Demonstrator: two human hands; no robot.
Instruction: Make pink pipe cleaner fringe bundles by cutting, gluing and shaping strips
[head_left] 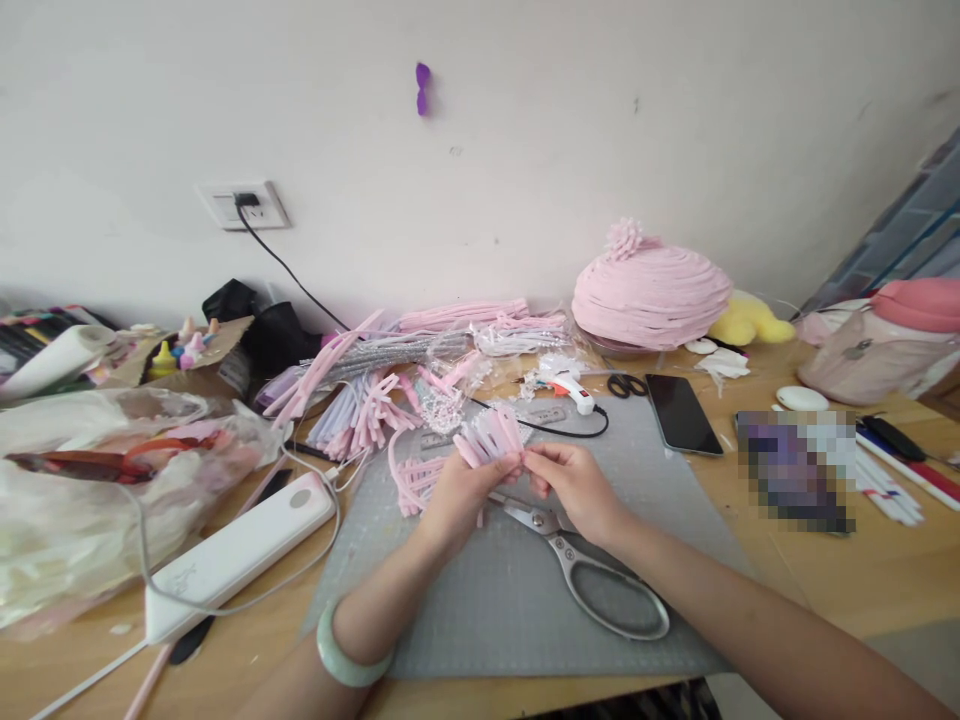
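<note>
My left hand [463,492], a pale green bangle [334,645] on its wrist, is closed around a short bunch of pink and lavender pipe cleaners [489,440]. The fingers of my right hand [574,482] pinch the bunch at its right side; the exact piece between the fingertips is too small to make out. Large metal scissors [611,595] lie on the grey cutting mat [465,620] just below my hands, their blades partly hidden. Another pile of cut pink pipe cleaners [412,482] rests on the mat left of my left hand.
Behind the mat lie bundles of pipe cleaners [367,425] and a white glue gun [574,388]. A pink dome-shaped piece [651,295] stands at the wall. On the right are a phone [684,412] and small black scissors [627,386]. A white lamp-like bar [240,555] and plastic bag [67,520] lie left.
</note>
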